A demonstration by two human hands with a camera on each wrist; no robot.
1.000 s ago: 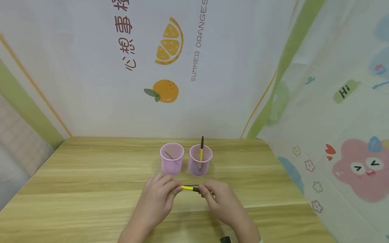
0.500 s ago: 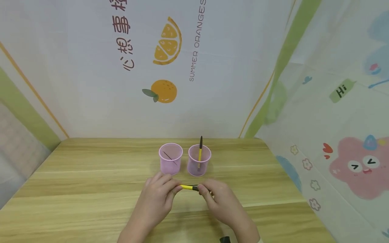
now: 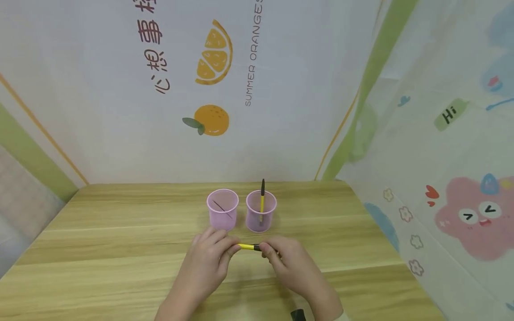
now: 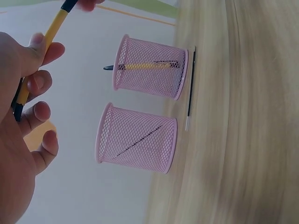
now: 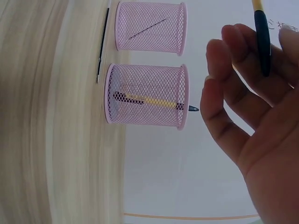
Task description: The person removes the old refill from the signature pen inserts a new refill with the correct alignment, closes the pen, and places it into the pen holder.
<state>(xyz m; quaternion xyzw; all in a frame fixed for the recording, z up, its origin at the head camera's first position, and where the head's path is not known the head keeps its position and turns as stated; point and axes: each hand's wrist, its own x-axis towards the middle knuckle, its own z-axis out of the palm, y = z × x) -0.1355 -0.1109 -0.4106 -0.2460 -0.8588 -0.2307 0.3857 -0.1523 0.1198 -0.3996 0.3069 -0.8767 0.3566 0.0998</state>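
Both hands hold one yellow ballpoint pen (image 3: 246, 246) level in front of two pink mesh cups. My left hand (image 3: 210, 261) grips its yellow barrel; the clip end shows below the palm in the left wrist view. My right hand (image 3: 295, 267) pinches the black tip section (image 5: 263, 42) between thumb and fingers. A thin black pen refill (image 4: 191, 88) lies on the table before the cups. Another dark refill (image 3: 221, 208) leans inside the left cup (image 3: 220, 223). A yellow and black pen (image 3: 263, 196) stands tip up in the right cup (image 3: 253, 224).
The wooden table (image 3: 120, 249) reaches back to a white printed cloth (image 3: 289, 133). A second patterned cloth (image 3: 441, 169) hangs along the right side. Near the right forearm, a black object (image 3: 298, 314) is cut off by the bottom edge of the head view.
The right hand has shifted slightly toward the left hand, and a little less of the pen shows between them. Both grips are kept. The head view has turned slightly.
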